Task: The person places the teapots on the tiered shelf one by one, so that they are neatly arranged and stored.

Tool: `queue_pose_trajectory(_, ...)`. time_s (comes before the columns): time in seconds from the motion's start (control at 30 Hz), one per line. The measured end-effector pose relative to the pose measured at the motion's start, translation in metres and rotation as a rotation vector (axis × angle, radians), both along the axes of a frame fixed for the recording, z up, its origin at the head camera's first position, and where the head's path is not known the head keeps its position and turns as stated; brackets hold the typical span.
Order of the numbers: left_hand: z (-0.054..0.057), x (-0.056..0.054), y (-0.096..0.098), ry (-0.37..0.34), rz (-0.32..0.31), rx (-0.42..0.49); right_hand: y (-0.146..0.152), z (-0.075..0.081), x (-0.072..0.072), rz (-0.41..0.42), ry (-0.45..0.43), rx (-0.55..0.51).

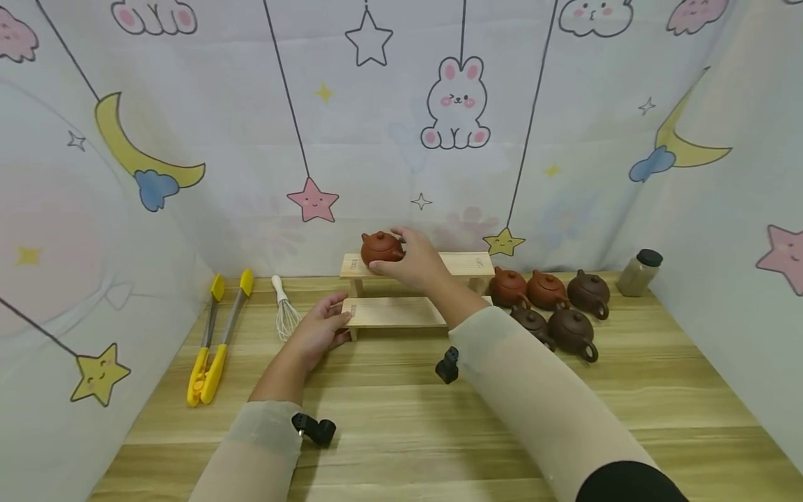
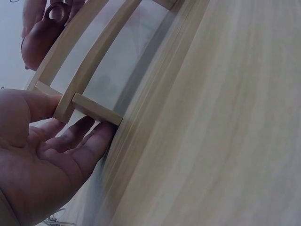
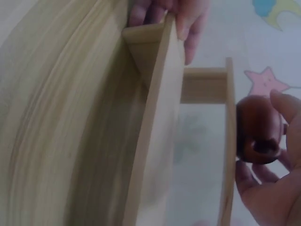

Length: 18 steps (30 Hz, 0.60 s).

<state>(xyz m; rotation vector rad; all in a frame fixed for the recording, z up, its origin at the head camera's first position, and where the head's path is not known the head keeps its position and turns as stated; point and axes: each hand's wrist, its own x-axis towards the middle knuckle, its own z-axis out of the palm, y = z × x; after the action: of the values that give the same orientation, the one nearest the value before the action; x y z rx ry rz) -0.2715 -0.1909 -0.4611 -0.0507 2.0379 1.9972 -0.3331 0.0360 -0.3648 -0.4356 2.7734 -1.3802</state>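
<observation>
A reddish-brown clay teapot (image 1: 379, 249) is at the left end of the upper tier of a two-step wooden stand (image 1: 401, 312). My right hand (image 1: 419, 263) grips it from the right, thumb in front and fingers behind. In the right wrist view the teapot (image 3: 257, 120) has its base against the upper board, and the fingers (image 3: 263, 175) curve around its body. My left hand (image 1: 318, 329) holds the left end of the lower tier. As the left wrist view shows, its thumb (image 2: 40, 104) presses the board while the other fingers reach beneath, by the leg.
Right of the stand, several teapots cluster, some reddish-brown (image 1: 547, 288), some dark brown (image 1: 572, 330). Behind them is a black-lidded jar (image 1: 638, 273). Yellow-handled tongs (image 1: 210, 366) and a whisk (image 1: 286, 310) lie on the left. A patterned cloth (image 1: 389, 139) surrounds the wooden tabletop (image 1: 401, 432).
</observation>
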Motion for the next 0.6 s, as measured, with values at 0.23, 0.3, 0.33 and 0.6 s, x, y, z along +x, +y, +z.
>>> queue_pose_trajectory(0.23, -0.003, -0.002, 0.0, 0.0, 0.008, 0.011, 0.035, 0.0, 0.034, -0.023, -0.058, -0.106)
queue_pose_trajectory(0.3, -0.004, -0.002, 0.0, 0.004, 0.011, 0.017, 0.05, -0.004, 0.044, -0.029, -0.066, -0.133)
queue_pose_trajectory(0.33, -0.004, -0.003, 0.0, 0.005, 0.013, 0.018, 0.057, -0.005, 0.05, -0.034, -0.07, -0.142)
queue_pose_trajectory(0.6, -0.004, -0.003, -0.002, 0.001, 0.002, 0.024, 0.118, -0.03, 0.088, -0.093, -0.061, -0.168)
